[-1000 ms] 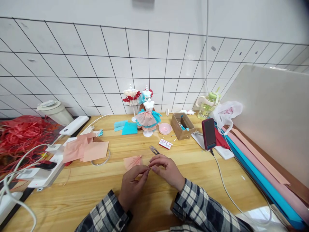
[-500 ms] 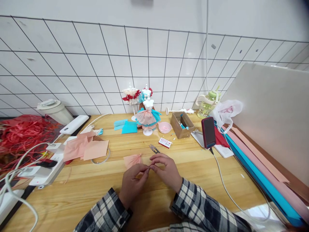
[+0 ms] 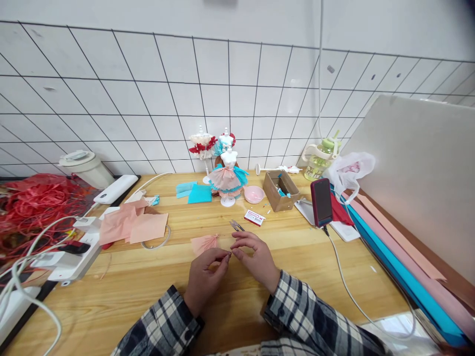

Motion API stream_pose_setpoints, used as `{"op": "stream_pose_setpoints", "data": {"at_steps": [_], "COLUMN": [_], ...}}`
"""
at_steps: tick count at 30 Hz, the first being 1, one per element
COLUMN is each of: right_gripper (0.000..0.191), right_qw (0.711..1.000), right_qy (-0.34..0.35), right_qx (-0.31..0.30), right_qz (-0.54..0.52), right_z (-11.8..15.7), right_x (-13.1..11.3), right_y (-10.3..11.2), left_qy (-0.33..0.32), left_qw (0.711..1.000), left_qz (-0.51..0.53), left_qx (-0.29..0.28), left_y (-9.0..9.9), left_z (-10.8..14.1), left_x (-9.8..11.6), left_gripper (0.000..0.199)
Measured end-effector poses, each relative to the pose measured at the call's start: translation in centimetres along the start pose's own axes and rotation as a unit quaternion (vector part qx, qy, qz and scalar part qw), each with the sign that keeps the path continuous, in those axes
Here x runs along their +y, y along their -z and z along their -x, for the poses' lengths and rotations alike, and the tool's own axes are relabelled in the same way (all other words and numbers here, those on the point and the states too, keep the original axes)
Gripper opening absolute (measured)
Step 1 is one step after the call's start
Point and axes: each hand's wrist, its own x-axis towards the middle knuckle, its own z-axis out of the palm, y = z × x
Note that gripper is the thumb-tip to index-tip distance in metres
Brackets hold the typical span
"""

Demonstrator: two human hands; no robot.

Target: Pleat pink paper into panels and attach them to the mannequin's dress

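Thumb and forefinger of my left hand (image 3: pixel 208 278) are pinched together on something too small to make out. My right hand (image 3: pixel 255 259) is right beside it, thumb and forefinger curved near the left fingertips; whether it grips anything is too small to see. Just behind my left hand lies a gathered piece of peach crepe paper (image 3: pixel 205 244). Thread snips (image 3: pixel 236 226) rest beyond my right fingertips, partly hidden by them. A small red and white box (image 3: pixel 254 217) lies past the snips. Farther back stands a white mini dress form (image 3: pixel 228 178) in a peach and blue paper skirt.
Peach paper sheets (image 3: pixel 148 226) lie at left by a power strip (image 3: pixel 79 262) with cables. Blue paper (image 3: pixel 199 194), a pink bowl (image 3: pixel 254 194) and a cardboard box (image 3: pixel 281 195) are at the back. A phone (image 3: pixel 321 202) with a cable stands right, near long paper rolls (image 3: pixel 393 262).
The fingertips of my two hands, touching before, have parted slightly. The view has shifted a little; the things on the table stay in place.
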Motion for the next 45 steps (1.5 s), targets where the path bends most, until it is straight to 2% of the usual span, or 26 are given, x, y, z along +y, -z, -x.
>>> {"op": "stream_pose_setpoints", "data": {"at_steps": [6, 12, 16, 20, 28, 34, 37, 45], "right_gripper": [0.002, 0.006, 0.015, 0.018, 0.008, 0.001, 0.006, 0.004], "right_qw": [0.999, 1.0, 0.999, 0.999, 0.997, 0.995, 0.992, 0.996], "right_qy": [-0.015, 0.0, -0.022, -0.017, -0.04, 0.012, 0.038, 0.055], "right_qx": [-0.028, 0.01, 0.016, -0.015, -0.052, -0.098, -0.116, -0.044], "right_qz": [-0.003, -0.026, -0.039, -0.033, -0.036, 0.023, 0.042, 0.058], "right_z": [0.0, -0.1, -0.2, -0.1, -0.3, -0.7, -0.7, -0.3], "right_x": [-0.1, 0.4, 1.1, 0.9, 1.0, 0.7, 0.5, 0.4], "right_y": [-0.1, -0.1, 0.1, 0.1, 0.2, 1.4, 1.5, 0.9], "left_qy": [0.0, 0.048, 0.028, 0.009, -0.021, -0.031, -0.029, 0.023], "left_qw": [1.0, 0.998, 0.999, 1.0, 0.998, 0.997, 0.996, 0.998], "left_qz": [-0.006, -0.026, -0.013, -0.013, -0.037, -0.032, -0.034, -0.041], "left_qx": [-0.017, -0.014, -0.022, -0.024, -0.043, -0.07, -0.081, -0.046], "left_y": [0.0, -0.2, -0.2, 0.0, 0.1, -0.2, -0.3, -0.1], "left_z": [-0.3, 0.0, 0.0, -0.1, -0.4, -0.2, -0.2, -0.5], "left_x": [0.5, -0.5, -0.5, -0.1, -0.2, -0.4, -0.4, -0.2], "left_gripper": [0.012, 0.012, 0.012, 0.013, 0.014, 0.012, 0.012, 0.015]}}
